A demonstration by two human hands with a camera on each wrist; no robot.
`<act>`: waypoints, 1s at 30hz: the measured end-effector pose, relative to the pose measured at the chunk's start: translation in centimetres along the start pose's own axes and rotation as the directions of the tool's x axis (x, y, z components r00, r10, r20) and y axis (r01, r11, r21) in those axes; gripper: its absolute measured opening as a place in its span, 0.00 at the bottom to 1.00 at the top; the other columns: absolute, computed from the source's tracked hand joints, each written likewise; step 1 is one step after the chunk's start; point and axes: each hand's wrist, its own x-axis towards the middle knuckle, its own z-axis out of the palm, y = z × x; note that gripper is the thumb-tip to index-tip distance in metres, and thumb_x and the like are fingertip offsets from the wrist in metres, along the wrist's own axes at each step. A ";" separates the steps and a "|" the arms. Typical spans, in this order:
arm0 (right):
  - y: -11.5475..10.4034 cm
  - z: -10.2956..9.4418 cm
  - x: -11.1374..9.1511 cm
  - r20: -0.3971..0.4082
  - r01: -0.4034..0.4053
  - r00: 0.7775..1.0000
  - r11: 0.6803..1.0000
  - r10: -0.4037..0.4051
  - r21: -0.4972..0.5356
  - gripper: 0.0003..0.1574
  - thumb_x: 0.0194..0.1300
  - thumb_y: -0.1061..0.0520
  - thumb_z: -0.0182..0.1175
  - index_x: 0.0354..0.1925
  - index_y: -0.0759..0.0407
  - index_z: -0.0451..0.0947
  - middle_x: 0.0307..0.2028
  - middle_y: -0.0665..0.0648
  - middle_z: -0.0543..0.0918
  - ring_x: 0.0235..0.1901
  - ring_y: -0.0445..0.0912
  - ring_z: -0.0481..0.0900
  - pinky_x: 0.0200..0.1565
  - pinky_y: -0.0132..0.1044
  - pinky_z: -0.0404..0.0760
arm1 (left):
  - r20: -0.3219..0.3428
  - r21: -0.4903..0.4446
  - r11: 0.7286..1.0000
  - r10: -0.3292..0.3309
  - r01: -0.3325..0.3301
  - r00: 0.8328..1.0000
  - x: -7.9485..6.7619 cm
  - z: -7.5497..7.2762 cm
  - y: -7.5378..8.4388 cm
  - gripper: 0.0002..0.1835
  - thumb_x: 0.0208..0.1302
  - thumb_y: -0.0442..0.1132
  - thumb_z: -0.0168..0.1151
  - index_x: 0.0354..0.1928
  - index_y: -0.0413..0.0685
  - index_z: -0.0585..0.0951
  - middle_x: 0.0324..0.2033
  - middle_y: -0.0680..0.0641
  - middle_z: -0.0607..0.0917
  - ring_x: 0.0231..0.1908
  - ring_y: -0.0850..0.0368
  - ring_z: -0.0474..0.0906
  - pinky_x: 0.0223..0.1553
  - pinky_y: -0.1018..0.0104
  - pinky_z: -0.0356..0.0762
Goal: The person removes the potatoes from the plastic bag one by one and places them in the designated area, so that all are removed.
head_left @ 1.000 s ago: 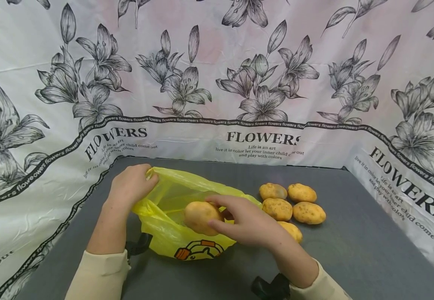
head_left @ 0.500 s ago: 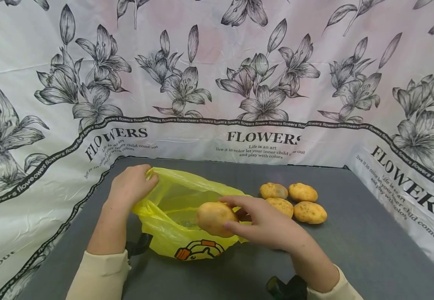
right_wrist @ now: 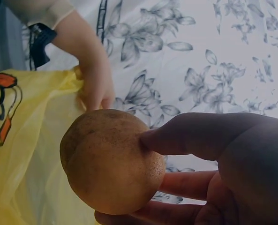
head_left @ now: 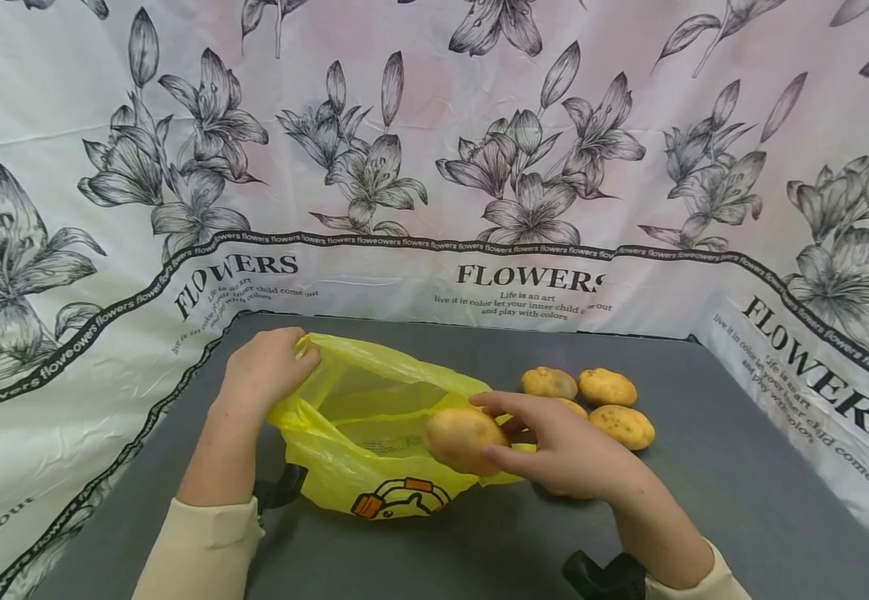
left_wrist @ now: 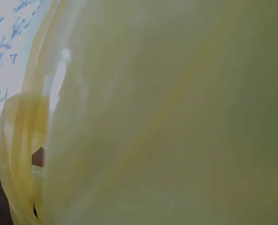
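Observation:
A yellow plastic bag [head_left: 329, 475] with a cartoon print stands with its mouth spread wide on the grey table. At its left edge, my left hand [head_left: 265, 371] grips the rim. My right hand [head_left: 565, 442] holds a potato [head_left: 466, 440] between thumb and fingers, over the bag's right side. The right wrist view shows that potato [right_wrist: 111, 161] close up, with the thumb on one side and fingers beneath. Several more potatoes [head_left: 621, 427] lie to the right of the bag, some partly hidden behind my right hand. Translucent yellow plastic [left_wrist: 143, 117] fills most of the left wrist view.
The grey table [head_left: 726, 492] extends to the right and in front of the bag. A white cloth [head_left: 374, 279] printed with flowers and lettering hangs along the back and both sides. Dark wrist straps [head_left: 606, 575] are on both arms.
My right hand has moved to the right with the potato, from over the bag's middle toward its right edge. My left hand keeps its grip on the rim.

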 end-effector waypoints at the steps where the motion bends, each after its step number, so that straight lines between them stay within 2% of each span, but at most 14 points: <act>1: 0.1 0.0 -0.1 0.000 0.011 1.000 1.000 -0.011 -0.001 0.35 0.72 0.44 0.65 0.71 0.51 0.72 0.61 0.49 0.80 0.49 0.42 0.85 0.48 0.39 0.84 | 0.003 0.001 1.000 -0.001 0.001 1.000 0.0 0.0 0.0 0.22 0.71 0.47 0.52 0.56 0.38 0.80 0.45 0.39 0.85 0.36 0.45 0.77 0.35 0.48 0.74; 6: 0.7 -0.3 -0.9 -0.005 0.095 0.995 0.995 -0.095 0.023 0.34 0.72 0.48 0.65 0.70 0.58 0.72 0.63 0.54 0.78 0.48 0.43 0.85 0.49 0.40 0.83 | 0.017 0.008 1.000 -0.005 0.005 1.000 0.1 -0.1 -0.1 0.22 0.72 0.48 0.52 0.56 0.39 0.80 0.42 0.40 0.84 0.35 0.46 0.75 0.33 0.51 0.72; 12: 1.1 -0.7 -2.3 -0.023 0.144 0.989 0.989 -0.144 0.013 0.33 0.72 0.49 0.66 0.70 0.58 0.72 0.64 0.57 0.77 0.50 0.43 0.84 0.52 0.40 0.83 | 0.023 0.010 1.000 -0.008 0.008 1.000 -0.2 0.0 -0.1 0.22 0.72 0.48 0.51 0.55 0.38 0.80 0.41 0.40 0.83 0.35 0.46 0.75 0.33 0.51 0.71; 17: 1.5 -1.2 -3.3 -0.036 0.141 0.989 0.990 -0.141 -0.014 0.33 0.73 0.50 0.65 0.70 0.60 0.71 0.64 0.58 0.76 0.53 0.45 0.83 0.52 0.40 0.82 | 0.006 0.007 1.000 -0.003 0.003 1.000 -0.3 0.2 -0.2 0.20 0.71 0.47 0.52 0.53 0.39 0.80 0.39 0.41 0.83 0.34 0.46 0.75 0.33 0.50 0.72; 25: 2.5 -2.0 -4.4 -0.029 0.151 0.988 0.988 -0.151 0.017 0.31 0.73 0.54 0.65 0.69 0.60 0.70 0.61 0.53 0.79 0.53 0.45 0.84 0.52 0.38 0.83 | 0.003 0.008 1.000 0.006 -0.006 1.000 -0.2 0.3 0.2 0.23 0.71 0.48 0.51 0.58 0.38 0.80 0.47 0.37 0.85 0.38 0.44 0.77 0.36 0.47 0.75; 30: 2.9 -2.6 -4.9 -0.013 0.177 0.984 0.982 -0.176 0.066 0.28 0.74 0.58 0.63 0.68 0.60 0.71 0.59 0.55 0.80 0.51 0.45 0.85 0.48 0.39 0.84 | 0.006 0.005 1.000 0.004 -0.004 1.000 -0.1 0.3 0.4 0.20 0.71 0.48 0.52 0.53 0.39 0.80 0.39 0.41 0.83 0.34 0.46 0.75 0.33 0.50 0.72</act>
